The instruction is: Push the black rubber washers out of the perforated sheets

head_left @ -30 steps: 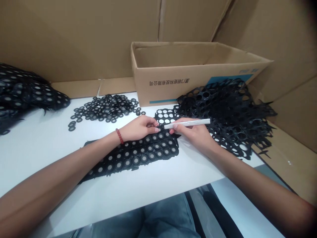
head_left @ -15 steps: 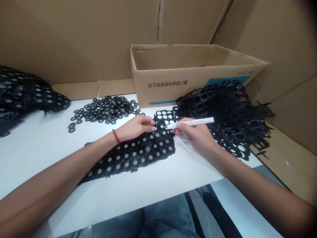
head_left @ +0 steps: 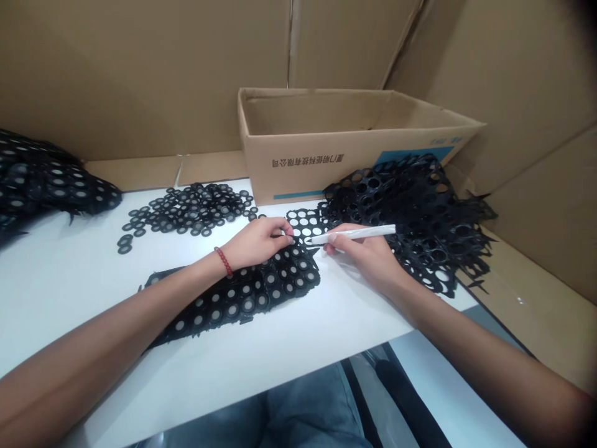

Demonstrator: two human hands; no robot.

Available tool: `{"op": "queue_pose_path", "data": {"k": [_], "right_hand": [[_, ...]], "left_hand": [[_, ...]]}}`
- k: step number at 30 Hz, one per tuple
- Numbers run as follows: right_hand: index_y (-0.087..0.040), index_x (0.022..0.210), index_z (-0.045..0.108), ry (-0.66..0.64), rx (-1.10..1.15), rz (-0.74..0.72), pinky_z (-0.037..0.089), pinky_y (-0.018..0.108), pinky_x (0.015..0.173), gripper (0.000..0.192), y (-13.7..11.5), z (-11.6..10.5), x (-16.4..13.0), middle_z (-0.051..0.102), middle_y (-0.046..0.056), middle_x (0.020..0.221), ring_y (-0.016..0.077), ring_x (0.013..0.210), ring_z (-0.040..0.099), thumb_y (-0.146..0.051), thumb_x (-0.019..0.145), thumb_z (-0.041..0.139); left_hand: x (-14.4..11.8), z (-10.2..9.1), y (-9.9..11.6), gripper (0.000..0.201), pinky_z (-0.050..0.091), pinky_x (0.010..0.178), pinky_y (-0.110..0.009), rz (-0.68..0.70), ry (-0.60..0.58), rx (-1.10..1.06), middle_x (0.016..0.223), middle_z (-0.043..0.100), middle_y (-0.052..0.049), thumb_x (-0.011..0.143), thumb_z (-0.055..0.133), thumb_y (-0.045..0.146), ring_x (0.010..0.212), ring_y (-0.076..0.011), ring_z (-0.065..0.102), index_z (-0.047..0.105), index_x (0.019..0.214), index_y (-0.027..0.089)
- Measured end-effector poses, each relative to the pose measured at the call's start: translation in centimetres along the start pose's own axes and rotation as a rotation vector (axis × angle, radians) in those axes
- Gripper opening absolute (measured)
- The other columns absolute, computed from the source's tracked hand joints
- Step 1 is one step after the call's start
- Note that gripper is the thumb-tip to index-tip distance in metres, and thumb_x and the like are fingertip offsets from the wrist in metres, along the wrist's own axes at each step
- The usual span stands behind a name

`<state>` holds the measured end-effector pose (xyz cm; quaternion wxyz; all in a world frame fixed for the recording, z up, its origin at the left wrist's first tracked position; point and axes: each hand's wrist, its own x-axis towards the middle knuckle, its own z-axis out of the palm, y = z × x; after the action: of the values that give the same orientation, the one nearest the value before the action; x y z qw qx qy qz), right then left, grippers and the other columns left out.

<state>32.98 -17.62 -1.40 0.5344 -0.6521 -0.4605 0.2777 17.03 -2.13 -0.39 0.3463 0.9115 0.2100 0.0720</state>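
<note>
A black rubber sheet (head_left: 242, 295) full of round rings lies on the white table (head_left: 93, 280). My left hand (head_left: 259, 241) rests on its far end, fingertips pinching at a ring near the emptied holes (head_left: 303, 223). My right hand (head_left: 361, 252) holds a white pen-like tool (head_left: 354, 234) with its tip pointed left at the same spot on the sheet. A red bead bracelet (head_left: 224, 261) is on my left wrist.
Loose black rings (head_left: 186, 208) are heaped behind the sheet. A pile of emptied black sheets (head_left: 415, 218) lies at the right, and filled sheets (head_left: 41, 183) are stacked at far left. An open cardboard box (head_left: 326, 149) stands behind. Cardboard walls surround the table.
The tool's tip has dipped toward the sheet next to my left fingertips. The view has shifted slightly, so everything sits a little further left.
</note>
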Motion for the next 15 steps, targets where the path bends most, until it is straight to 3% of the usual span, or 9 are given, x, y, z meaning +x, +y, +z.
{"op": "queue_pose_path", "data": {"k": [4, 9, 15], "right_hand": [[-0.017, 0.075, 0.069, -0.013, -0.064, -0.029, 0.043, 0.030, 0.073, 0.016, -0.12, 0.20, 0.01, 0.068, 0.003, 0.078, 0.0174, 0.078, 0.060, -0.030, 0.080, 0.060], [-0.018, 0.083, 0.072, -0.035, -0.100, -0.062, 0.045, 0.032, 0.077, 0.018, 0.06, 0.25, 0.21, 0.071, 0.005, 0.086, 0.0188, 0.082, 0.062, -0.032, 0.081, 0.060], [-0.019, 0.086, 0.072, -0.038, -0.171, -0.104, 0.046, 0.032, 0.080, 0.017, -0.08, 0.55, 0.14, 0.071, 0.005, 0.090, 0.0185, 0.086, 0.062, -0.030, 0.082, 0.059]], "left_hand": [[-0.12, 0.17, -0.33, 0.020, 0.039, 0.072, -0.027, 0.085, 0.035, -0.017, 0.088, 0.060, -0.002, 0.084, 0.047, 0.034, 0.075, -0.0153, 0.052, 0.058, 0.086, 0.018], [-0.18, 0.08, -0.22, 0.024, 0.037, 0.070, -0.028, 0.017, -0.024, -0.030, 0.080, 0.059, 0.000, 0.086, 0.043, 0.037, 0.073, -0.0162, 0.050, 0.059, 0.091, 0.019], [-0.25, 0.28, -0.45, 0.025, 0.038, 0.077, -0.030, 0.034, -0.012, -0.034, 0.090, 0.061, -0.002, 0.087, 0.043, 0.037, 0.083, -0.0181, 0.053, 0.059, 0.091, 0.018]]}}
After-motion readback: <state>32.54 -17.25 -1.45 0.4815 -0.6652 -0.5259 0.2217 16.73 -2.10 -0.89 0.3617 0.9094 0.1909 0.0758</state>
